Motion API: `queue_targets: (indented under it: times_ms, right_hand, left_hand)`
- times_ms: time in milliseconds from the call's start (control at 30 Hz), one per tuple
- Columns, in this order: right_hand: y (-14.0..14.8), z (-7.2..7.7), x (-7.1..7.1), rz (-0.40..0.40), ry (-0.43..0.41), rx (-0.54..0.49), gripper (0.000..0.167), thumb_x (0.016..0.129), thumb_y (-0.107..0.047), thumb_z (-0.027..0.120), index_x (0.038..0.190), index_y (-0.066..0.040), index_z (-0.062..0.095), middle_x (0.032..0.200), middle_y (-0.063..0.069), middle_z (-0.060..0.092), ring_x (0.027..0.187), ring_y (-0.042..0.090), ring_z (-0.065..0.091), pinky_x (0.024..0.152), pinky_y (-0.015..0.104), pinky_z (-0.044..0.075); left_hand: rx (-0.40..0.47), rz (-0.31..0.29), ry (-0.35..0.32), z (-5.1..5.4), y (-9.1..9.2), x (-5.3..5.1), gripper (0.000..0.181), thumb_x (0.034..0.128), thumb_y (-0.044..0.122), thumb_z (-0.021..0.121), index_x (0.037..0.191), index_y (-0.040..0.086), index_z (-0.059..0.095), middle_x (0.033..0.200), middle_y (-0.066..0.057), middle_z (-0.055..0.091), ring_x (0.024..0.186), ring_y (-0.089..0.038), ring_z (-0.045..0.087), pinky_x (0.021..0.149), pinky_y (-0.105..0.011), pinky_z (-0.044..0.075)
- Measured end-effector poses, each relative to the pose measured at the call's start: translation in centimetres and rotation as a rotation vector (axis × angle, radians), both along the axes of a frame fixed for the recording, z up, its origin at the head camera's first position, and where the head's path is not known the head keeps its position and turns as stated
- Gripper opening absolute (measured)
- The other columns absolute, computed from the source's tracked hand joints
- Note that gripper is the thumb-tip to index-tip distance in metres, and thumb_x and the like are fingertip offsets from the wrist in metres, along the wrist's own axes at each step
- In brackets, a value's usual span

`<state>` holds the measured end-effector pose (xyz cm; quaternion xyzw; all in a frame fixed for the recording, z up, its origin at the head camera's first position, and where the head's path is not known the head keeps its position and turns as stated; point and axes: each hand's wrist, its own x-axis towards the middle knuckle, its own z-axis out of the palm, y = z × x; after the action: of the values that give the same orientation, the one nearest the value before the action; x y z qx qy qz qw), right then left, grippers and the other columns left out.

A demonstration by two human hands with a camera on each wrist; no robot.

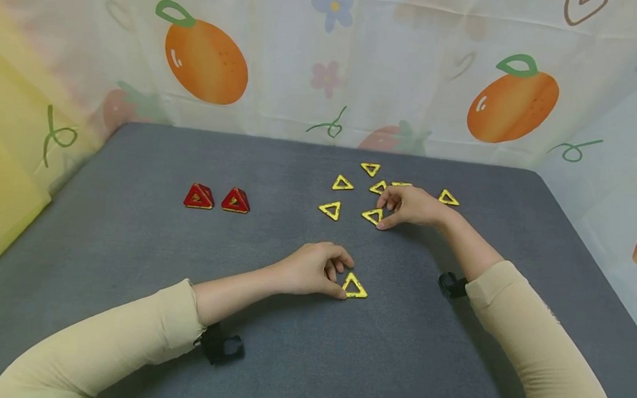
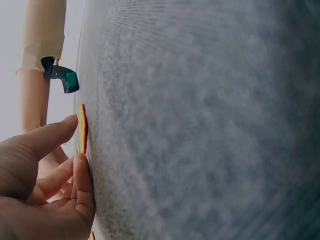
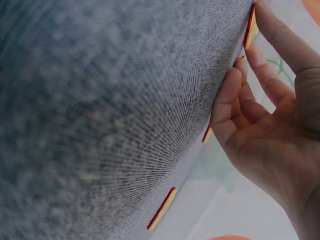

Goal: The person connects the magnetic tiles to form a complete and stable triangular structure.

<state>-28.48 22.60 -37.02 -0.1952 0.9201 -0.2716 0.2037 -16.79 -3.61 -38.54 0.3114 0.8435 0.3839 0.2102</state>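
Observation:
Near the middle of the dark table, my left hand [image 1: 310,269] has its thumb at the lower left corner of a yellow triangular tile [image 1: 360,294] and its fingers curled by the tip. In the left wrist view this tile [image 2: 83,129] shows edge-on, yellow over red, between thumb and fingertip. Farther back, my right hand [image 1: 414,207] pinches another yellow triangular tile [image 1: 369,215] between thumb and forefinger, low over the table. The right wrist view shows that tile [image 3: 249,27] edge-on too. Its other fingers are curled beneath.
Two red pyramids [image 1: 199,196] stand at the left. Several loose yellow triangular tiles lie about the right hand, among them one to its left [image 1: 330,210] and one to its right [image 1: 448,197]. A fruit-print curtain [image 1: 284,55] hangs behind the grey table [image 1: 143,242].

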Motion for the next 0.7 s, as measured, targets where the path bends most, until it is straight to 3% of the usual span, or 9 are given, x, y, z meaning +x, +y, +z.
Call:
queue_targets:
  times_ms: [433,700]
  right_hand:
    - [-0.5,0.4,0.0,-0.032,0.022,0.048,0.045,0.077,-0.026,0.085,0.107,-0.008,0.058,0.104,0.009,0.061,0.094,0.021,0.058,0.08,0.033,0.048]
    - [-0.6,1.1,0.9,-0.075,-0.057,-0.092,0.025,0.089,-0.016,0.073,0.107,-0.002,0.06,0.091,0.009,0.067,0.084,0.021,0.068,0.079,0.035,0.058]
  left_hand:
    - [-0.005,-0.027,0.092,-0.5,0.1,0.1,0.036,0.0806,0.018,0.082,0.113,0.009,0.069,0.097,-0.005,0.062,0.074,-0.001,0.054,0.068,-0.015,0.047]
    - [0.002,-0.025,0.087,-0.4,0.0,0.2,0.035,0.0802,0.017,0.083,0.112,0.009,0.07,0.097,-0.006,0.063,0.075,0.0,0.054,0.067,-0.014,0.047]
